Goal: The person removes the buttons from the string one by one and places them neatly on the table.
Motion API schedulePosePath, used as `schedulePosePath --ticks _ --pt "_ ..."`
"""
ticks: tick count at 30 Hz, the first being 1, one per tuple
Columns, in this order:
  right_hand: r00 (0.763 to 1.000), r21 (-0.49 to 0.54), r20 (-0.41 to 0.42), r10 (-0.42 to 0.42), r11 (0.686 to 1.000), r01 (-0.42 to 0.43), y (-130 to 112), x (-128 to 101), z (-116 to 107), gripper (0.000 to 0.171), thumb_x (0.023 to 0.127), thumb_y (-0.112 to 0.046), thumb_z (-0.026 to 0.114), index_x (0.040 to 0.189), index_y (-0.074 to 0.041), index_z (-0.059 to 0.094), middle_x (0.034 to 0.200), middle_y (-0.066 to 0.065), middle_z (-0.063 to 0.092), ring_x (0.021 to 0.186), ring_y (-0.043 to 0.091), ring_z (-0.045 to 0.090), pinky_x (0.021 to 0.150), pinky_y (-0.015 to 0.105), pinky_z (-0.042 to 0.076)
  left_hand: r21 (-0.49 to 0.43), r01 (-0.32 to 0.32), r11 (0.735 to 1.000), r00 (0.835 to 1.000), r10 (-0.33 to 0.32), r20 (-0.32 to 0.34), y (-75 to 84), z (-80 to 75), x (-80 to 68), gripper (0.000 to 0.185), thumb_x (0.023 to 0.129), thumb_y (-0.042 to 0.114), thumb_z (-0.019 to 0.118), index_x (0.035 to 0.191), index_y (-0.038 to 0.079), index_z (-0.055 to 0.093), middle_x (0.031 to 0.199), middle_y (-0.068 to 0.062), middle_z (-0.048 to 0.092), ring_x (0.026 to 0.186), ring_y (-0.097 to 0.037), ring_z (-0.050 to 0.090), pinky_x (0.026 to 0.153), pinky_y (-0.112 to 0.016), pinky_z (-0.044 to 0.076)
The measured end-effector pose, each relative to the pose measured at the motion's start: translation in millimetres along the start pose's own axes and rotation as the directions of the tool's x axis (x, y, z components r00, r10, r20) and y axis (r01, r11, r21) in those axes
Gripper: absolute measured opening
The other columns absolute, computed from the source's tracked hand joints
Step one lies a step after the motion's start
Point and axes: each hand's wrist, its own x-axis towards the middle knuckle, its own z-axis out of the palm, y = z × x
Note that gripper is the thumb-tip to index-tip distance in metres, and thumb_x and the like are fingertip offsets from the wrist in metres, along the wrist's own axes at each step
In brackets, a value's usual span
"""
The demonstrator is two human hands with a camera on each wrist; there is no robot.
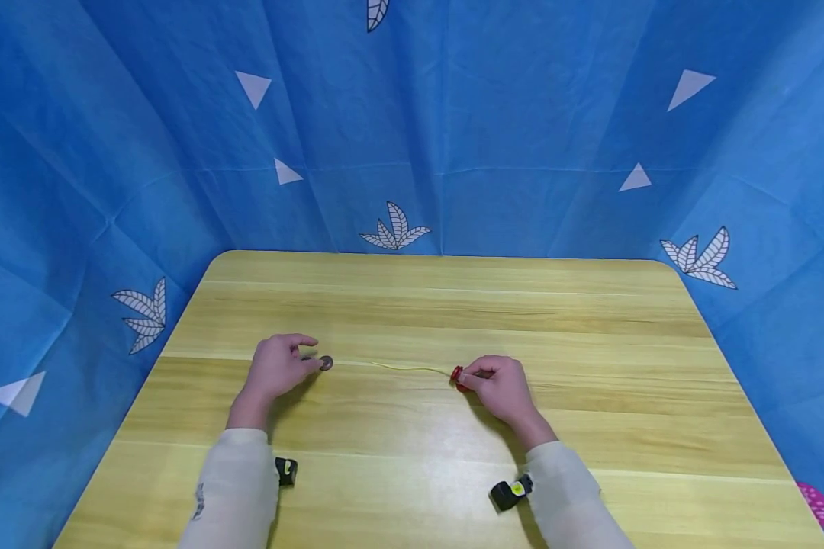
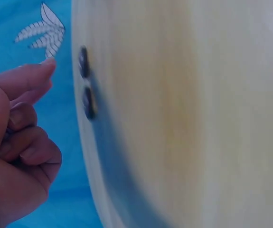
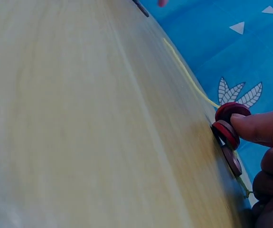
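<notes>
Her right hand pinches red discs on a thread. The left hand, fingers loosely curled and holding nothing, touches a dark disc.

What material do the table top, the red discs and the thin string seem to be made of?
Table top: probably wood or wood-look laminate, light yellow with grain lines and a soft sheen. Red discs: smooth and matte, perhaps painted wood or plastic; cannot tell which. String: thin, pale yellow, limp, likely thread or cord.
</notes>
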Motion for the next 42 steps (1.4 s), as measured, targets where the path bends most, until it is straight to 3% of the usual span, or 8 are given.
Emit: schedulePosePath --ticks 7,14,18,26,33,42 --pt "1.000 -0.003 0.004 -0.001 1.000 0.001 -0.5 -0.1 0.8 0.018 0.080 0.002 0.079 0.071 -0.013 0.077 0.075 -0.004 0.072 0.074 0.014 0.068 0.072 0.030 0.053 -0.084 -0.082 0.993 0.996 0.085 0.031 34.4 17.2 5.1 0.031 0.085 0.013 0.079 0.115 0.005 0.074 0.053 0.003 0.037 0.044 -0.013 0.033 0.050 -0.031 0.038" --pt "1.000 -0.016 0.008 0.021 1.000 -0.021 0.3 -1.0 1.4 0.017 0.081 0.000 0.079 0.073 -0.015 0.078 0.075 -0.006 0.072 0.075 0.015 0.068 0.076 0.035 0.053 -0.129 -0.107 0.986 0.987 0.120 0.104 74.7 49.0 7.2 0.030 0.085 0.016 0.080 0.114 0.008 0.075 0.052 0.004 0.036 0.043 -0.012 0.031 0.046 -0.029 0.027" --pt "1.000 -0.007 0.009 0.015 1.000 -0.015 0.1 -2.1 1.7 0.016 0.081 0.000 0.080 0.074 -0.015 0.078 0.075 -0.006 0.072 0.075 0.014 0.068 0.076 0.035 0.052 -0.160 -0.139 0.977 0.976 0.162 0.143 89.0 68.5 9.8 0.029 0.085 0.014 0.080 0.113 0.007 0.075 0.052 0.004 0.035 0.042 -0.011 0.032 0.048 -0.029 0.032" --pt "1.000 0.009 0.005 0.017 1.000 -0.017 0.0 -2.1 2.5 0.014 0.082 0.000 0.079 0.075 -0.012 0.079 0.075 -0.004 0.072 0.074 0.015 0.069 0.075 0.031 0.052 -0.176 -0.170 0.970 0.961 0.203 0.190 103.5 93.3 14.9 0.026 0.086 0.015 0.079 0.111 0.007 0.076 0.052 0.005 0.038 0.043 -0.010 0.035 0.048 -0.029 0.037" --pt "1.000 0.031 0.007 0.016 0.999 -0.016 -1.8 -1.7 1.8 0.014 0.082 -0.001 0.079 0.074 -0.012 0.078 0.073 -0.005 0.072 0.072 0.015 0.069 0.074 0.031 0.053 -0.197 -0.168 0.966 0.952 0.211 0.221 111.9 103.0 18.9 0.026 0.085 0.015 0.079 0.111 0.008 0.076 0.052 0.004 0.039 0.043 -0.010 0.035 0.047 -0.028 0.035" --pt "1.000 0.045 0.000 0.029 0.999 -0.029 2.0 -2.3 3.5 0.015 0.082 -0.001 0.080 0.074 -0.014 0.078 0.074 -0.006 0.072 0.074 0.014 0.069 0.076 0.033 0.054 -0.142 -0.196 0.970 0.934 0.228 0.275 117.2 116.6 24.2 0.025 0.083 0.018 0.081 0.107 0.013 0.078 0.053 0.004 0.043 0.046 -0.009 0.037 0.048 -0.027 0.035"
